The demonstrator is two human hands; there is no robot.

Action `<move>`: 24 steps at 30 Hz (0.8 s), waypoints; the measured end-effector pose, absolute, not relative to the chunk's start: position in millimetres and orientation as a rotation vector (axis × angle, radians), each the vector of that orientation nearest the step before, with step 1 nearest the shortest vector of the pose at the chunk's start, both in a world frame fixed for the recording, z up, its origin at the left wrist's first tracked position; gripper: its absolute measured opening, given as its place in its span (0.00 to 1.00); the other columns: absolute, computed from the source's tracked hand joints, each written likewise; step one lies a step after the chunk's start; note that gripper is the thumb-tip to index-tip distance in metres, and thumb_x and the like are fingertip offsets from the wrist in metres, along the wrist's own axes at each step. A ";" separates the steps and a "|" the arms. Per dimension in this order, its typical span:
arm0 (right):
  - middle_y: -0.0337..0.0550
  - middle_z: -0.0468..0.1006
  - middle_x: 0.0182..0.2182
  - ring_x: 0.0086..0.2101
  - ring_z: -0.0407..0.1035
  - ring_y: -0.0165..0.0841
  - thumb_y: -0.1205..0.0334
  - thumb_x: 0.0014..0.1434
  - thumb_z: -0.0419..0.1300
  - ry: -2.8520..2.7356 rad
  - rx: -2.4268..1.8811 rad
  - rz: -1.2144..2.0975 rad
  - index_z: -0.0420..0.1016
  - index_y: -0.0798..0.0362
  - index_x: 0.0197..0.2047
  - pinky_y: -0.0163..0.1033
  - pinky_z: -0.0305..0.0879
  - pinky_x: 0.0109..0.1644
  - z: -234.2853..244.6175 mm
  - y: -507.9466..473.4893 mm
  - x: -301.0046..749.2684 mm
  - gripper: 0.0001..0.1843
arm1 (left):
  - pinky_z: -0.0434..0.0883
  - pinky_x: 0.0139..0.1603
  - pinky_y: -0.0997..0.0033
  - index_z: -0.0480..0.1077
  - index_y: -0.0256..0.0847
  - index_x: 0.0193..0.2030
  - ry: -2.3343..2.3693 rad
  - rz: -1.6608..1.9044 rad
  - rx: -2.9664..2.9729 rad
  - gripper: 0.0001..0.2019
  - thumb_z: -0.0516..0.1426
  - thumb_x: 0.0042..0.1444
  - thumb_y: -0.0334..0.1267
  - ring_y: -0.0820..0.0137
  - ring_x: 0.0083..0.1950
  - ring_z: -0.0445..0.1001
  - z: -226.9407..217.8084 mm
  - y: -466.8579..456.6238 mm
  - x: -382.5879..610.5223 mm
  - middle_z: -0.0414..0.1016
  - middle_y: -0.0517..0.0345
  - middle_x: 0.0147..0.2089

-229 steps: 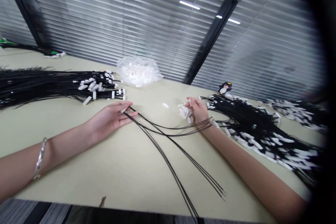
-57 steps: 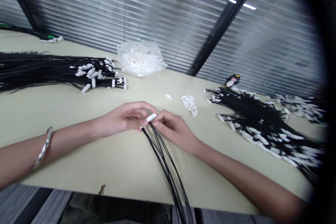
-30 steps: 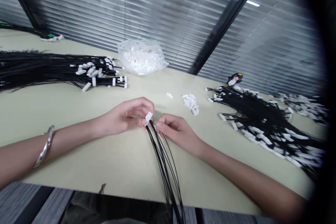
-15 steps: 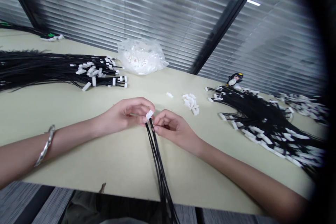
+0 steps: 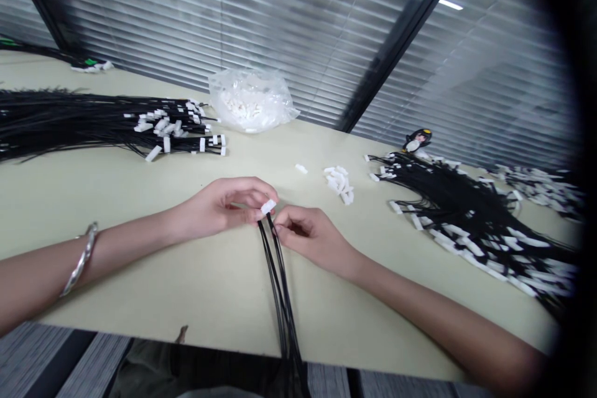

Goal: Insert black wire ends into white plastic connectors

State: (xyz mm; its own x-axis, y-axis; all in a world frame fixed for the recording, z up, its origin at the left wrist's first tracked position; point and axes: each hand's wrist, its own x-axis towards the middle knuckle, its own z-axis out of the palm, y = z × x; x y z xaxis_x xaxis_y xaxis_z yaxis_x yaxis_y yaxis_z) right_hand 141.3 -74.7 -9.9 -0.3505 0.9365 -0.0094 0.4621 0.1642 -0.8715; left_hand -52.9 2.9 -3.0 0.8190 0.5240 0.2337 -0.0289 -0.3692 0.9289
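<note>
A small white connector (image 5: 268, 206), blocky and smooth, is pinched between thumb and fingers of the left hand (image 5: 226, 211) above the pale, flat table (image 5: 224, 292), slim black wires (image 5: 292, 348) trailing over its near edge. The right hand (image 5: 313, 233), fingertips pressed together, appears to grip one wire just below. Several wires look seated; whether all are cannot be told. Beyond, loose white pieces (image 5: 339, 183) lie unwired, with more inside a crinkled clear bag (image 5: 254, 99). White-tipped wire bundles flank the scene, a straight left bundle (image 5: 84, 124) and a splayed right bundle (image 5: 452, 199).
</note>
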 end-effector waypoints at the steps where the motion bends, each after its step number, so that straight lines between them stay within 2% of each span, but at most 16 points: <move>1: 0.36 0.58 0.23 0.25 0.50 0.11 0.57 0.56 0.51 -1.889 -1.327 1.101 0.62 0.63 0.29 0.17 0.47 0.28 -10.3 -74.8 141.2 0.15 | 0.70 0.43 0.72 0.67 0.39 0.46 0.376 0.607 1.869 0.11 0.55 0.56 0.32 0.71 0.42 0.72 -3.3 3.0 -52.8 0.72 0.54 0.39; 13: 0.35 0.60 0.23 0.24 0.51 0.11 0.62 0.53 0.51 -1.807 -1.422 0.994 0.61 0.62 0.28 0.17 0.49 0.28 -11.8 -77.2 141.7 0.10 | 0.70 0.41 0.73 0.67 0.39 0.46 0.373 0.610 1.838 0.11 0.56 0.56 0.32 0.73 0.40 0.71 -2.7 3.5 -51.3 0.70 0.56 0.38; 15: 0.35 0.61 0.23 0.24 0.51 0.11 0.61 0.54 0.51 -1.803 -1.422 1.002 0.62 0.61 0.29 0.17 0.50 0.28 -11.2 -77.1 141.2 0.10 | 0.70 0.41 0.73 0.67 0.38 0.46 0.384 0.616 1.837 0.11 0.56 0.56 0.32 0.72 0.40 0.71 -2.6 3.6 -51.7 0.70 0.56 0.38; 20: 0.37 0.63 0.28 0.28 0.56 0.12 0.57 0.56 0.52 -1.839 -1.335 0.983 0.64 0.57 0.39 0.18 0.54 0.32 -12.2 -75.2 141.1 0.13 | 0.69 0.43 0.73 0.66 0.38 0.45 0.408 0.607 1.870 0.10 0.55 0.56 0.33 0.72 0.41 0.71 -3.6 4.2 -52.5 0.71 0.55 0.38; 24: 0.38 0.63 0.27 0.28 0.55 0.13 0.54 0.57 0.52 -1.856 -1.312 1.018 0.66 0.58 0.38 0.19 0.53 0.33 -12.6 -75.1 141.7 0.14 | 0.69 0.43 0.72 0.67 0.38 0.45 0.428 0.617 1.888 0.10 0.55 0.56 0.34 0.71 0.41 0.71 -3.4 4.4 -52.9 0.70 0.55 0.38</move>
State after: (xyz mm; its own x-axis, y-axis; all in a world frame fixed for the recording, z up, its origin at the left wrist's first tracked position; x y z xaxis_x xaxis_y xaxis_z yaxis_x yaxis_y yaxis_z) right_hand 141.7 -75.1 -12.6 -0.2967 0.9528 0.0650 0.4573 0.2015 -0.8662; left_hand -52.9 4.4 -3.4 0.8029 0.5544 0.2193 0.0107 -0.3811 0.9245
